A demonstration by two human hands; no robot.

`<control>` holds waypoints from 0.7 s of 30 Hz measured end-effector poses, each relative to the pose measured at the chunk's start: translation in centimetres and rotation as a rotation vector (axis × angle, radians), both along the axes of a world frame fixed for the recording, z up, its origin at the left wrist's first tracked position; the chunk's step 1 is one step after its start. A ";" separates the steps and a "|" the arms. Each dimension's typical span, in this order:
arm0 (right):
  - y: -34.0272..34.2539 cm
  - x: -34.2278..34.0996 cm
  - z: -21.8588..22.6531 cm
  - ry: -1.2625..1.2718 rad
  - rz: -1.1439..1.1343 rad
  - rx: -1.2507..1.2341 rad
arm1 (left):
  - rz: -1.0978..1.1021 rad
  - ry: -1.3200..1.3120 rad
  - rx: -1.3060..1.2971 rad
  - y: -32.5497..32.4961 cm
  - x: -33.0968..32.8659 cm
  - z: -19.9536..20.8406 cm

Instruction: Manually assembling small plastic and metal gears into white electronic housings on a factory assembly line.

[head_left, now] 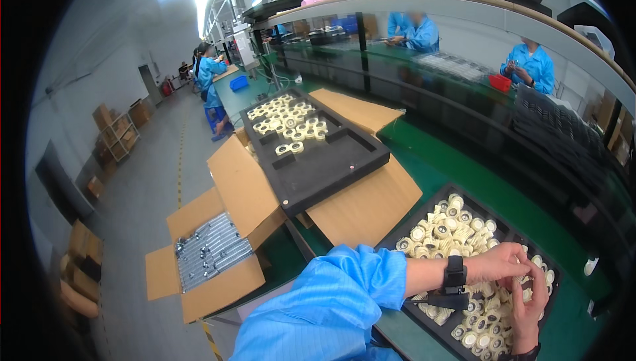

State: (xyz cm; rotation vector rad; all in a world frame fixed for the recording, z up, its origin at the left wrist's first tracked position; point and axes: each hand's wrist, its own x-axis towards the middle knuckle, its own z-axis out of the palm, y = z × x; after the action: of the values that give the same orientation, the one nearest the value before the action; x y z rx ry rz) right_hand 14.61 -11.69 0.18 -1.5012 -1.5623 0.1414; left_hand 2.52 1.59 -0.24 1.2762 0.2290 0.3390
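My left hand (498,263) reaches in from the left, a black band on its wrist and the blue sleeve pushed up. My right hand (529,308) comes up from the lower right edge. Their fingertips meet over the right side of a black tray (434,321). Both hands are closed in a pinch, and the fingers hide whatever is between them. Heaped in that tray, around and below my hands, lie many small cream ribbed round parts (442,231), some showing dark centres.
Across an open cardboard box (361,212) rests a second black tray (311,179), partly filled with similar cream parts. A lower box (215,300) holds rows of metallic pieces. Green worktop (424,152) runs beside them. Several people in blue work farther off.
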 end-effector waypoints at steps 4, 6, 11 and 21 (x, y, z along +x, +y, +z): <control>-0.3 1.4 -0.2 -0.164 -0.011 0.075 | -0.025 -0.007 0.088 0.2 1.2 -0.4; 0.3 0.7 0.4 -0.161 -0.085 0.108 | 0.039 0.005 0.031 0.8 0.4 -0.4; 1.2 1.6 -0.2 0.146 -0.188 0.142 | 0.261 0.063 0.035 1.8 -0.5 0.8; 1.3 1.9 -0.6 -0.016 -0.115 0.074 | 0.264 0.038 0.047 1.6 -0.2 0.7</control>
State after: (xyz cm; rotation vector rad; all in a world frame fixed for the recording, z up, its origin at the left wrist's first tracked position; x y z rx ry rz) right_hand 16.54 -10.41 -0.41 -1.5331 -1.4736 0.0060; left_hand 2.31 3.18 0.42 1.3014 0.4255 0.5485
